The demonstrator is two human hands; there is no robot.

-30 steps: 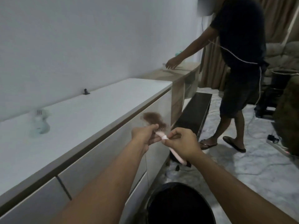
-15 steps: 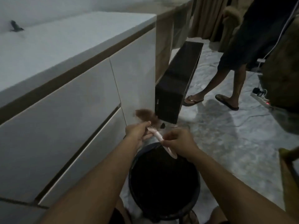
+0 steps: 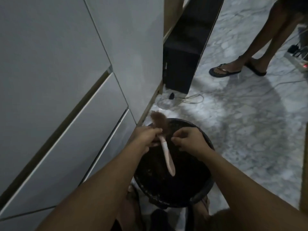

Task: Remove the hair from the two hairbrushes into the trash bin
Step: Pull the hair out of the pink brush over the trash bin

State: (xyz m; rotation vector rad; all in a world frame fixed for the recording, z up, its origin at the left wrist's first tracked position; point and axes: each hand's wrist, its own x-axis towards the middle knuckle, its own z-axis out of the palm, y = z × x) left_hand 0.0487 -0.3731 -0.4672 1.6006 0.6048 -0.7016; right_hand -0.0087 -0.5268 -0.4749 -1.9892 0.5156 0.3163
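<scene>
Marble floor [image 3: 233, 130]; trash bin [image 3: 196, 192] beside white drawers [image 3: 66, 114].

Left hand [image 3: 146, 135], right hand [image 3: 188, 140]: bare, no rings; forearms bare, no sleeves or watch showing.

No text, label, brand, number or sign can be read anywhere in this view.
</scene>
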